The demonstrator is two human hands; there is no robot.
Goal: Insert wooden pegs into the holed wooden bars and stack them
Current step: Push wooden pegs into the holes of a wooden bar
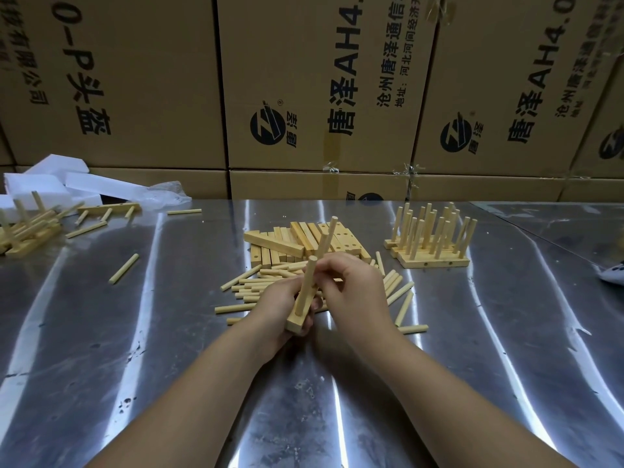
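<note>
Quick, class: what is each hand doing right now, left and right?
Left hand: grips the pale holed wooden bar.
Right hand: pinches a pale round wooden peg standing in that bar.

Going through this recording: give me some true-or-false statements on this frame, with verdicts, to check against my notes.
1. The left hand holds a holed wooden bar with pegs standing in it. True.
2. The right hand lies flat on the metal table. False: it is raised, its fingers pinching a peg in the held bar.
3. Loose pegs lie on the table beyond the hands. True.
4. The pegged bars at the right lie with their pegs pointing down. False: their pegs point up.
5. A brick wall stands behind the table. False: cardboard boxes stand there.
</note>
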